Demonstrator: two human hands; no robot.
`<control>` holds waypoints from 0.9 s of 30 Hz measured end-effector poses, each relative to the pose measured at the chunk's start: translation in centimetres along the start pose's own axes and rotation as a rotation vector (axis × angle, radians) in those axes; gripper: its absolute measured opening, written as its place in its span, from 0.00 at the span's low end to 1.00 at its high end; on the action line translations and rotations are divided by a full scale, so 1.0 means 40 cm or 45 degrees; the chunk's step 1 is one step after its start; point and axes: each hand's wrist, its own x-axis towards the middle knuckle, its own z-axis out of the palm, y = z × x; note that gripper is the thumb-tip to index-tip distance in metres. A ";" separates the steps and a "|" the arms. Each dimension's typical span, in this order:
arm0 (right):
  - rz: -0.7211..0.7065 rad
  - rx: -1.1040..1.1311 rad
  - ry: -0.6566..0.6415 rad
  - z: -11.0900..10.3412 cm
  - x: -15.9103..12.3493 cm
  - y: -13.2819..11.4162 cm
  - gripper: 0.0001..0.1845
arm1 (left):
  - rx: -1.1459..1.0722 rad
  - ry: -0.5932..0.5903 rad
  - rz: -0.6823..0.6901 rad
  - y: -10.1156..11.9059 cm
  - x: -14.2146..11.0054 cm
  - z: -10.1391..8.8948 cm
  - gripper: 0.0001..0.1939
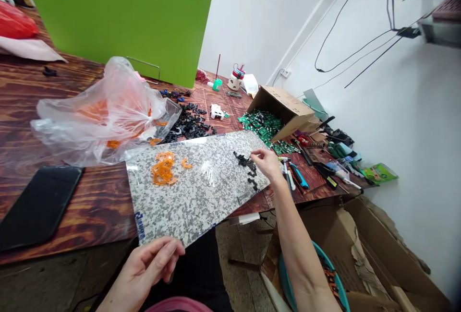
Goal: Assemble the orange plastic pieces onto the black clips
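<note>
A speckled grey-and-white board (173,211) lies on the wooden table, reaching its front edge. My left hand (154,266) is at the board's near corner, thumb pressed against curled fingers; whatever they may hold is hidden. Over the board's right side, my right hand (265,162) has its fingertips pinched together beside small black plastic pieces (245,161). I cannot make out anything between those fingertips. Clear orange plastic pieces (163,169) are heaped on the board's left part, with one curved orange piece (186,163) apart. Thin white pieces (209,173) form a small pile mid-board.
Behind the board are a plastic bag (118,115) with orange pieces and a black heap (190,122). A tipped cardboard box (284,105) spills green circuit boards (262,127). Tools, including a blue-handled one (299,176), lie right. A dark tablet-like slab (39,204) lies left.
</note>
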 end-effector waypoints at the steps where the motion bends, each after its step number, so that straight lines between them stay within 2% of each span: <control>1: -0.014 0.070 0.008 -0.005 -0.015 -0.015 0.13 | -0.003 0.003 -0.003 -0.001 0.001 0.002 0.23; 3: -0.054 0.208 -0.027 -0.003 -0.069 -0.056 0.17 | -0.016 0.032 -0.002 0.001 0.003 0.010 0.23; 5: -0.102 0.393 -0.159 0.023 -0.154 -0.103 0.17 | -0.028 0.068 0.009 0.007 0.006 0.024 0.23; 7: -0.110 0.789 -0.450 0.070 -0.255 -0.145 0.12 | -0.010 0.095 0.037 0.011 0.012 0.037 0.23; 9: -0.058 1.027 -0.623 0.125 -0.348 -0.173 0.10 | 0.045 0.107 0.078 0.013 0.020 0.046 0.23; 11: 0.004 1.136 -0.673 0.169 -0.414 -0.185 0.09 | 0.089 0.140 0.102 0.012 0.027 0.050 0.24; 13: -0.008 1.121 -0.642 0.193 -0.442 -0.185 0.09 | 0.081 0.208 0.103 0.012 0.032 0.051 0.24; 16: -0.206 0.849 -0.596 0.193 -0.410 -0.174 0.09 | 0.010 0.309 0.076 0.017 0.035 0.048 0.25; 19: -0.363 0.343 -0.418 0.181 -0.303 -0.156 0.11 | -0.069 0.355 0.021 0.020 0.031 0.045 0.27; 23: -0.273 0.045 -0.193 0.192 -0.124 -0.118 0.11 | -0.105 0.363 0.007 0.018 0.019 0.037 0.27; 25: -0.213 -0.062 -0.168 0.208 -0.061 -0.099 0.10 | -0.124 0.387 0.005 0.015 0.013 0.031 0.27; 27: -0.162 -0.150 -0.193 0.224 -0.029 -0.088 0.09 | -0.169 0.429 -0.006 0.013 0.008 0.025 0.27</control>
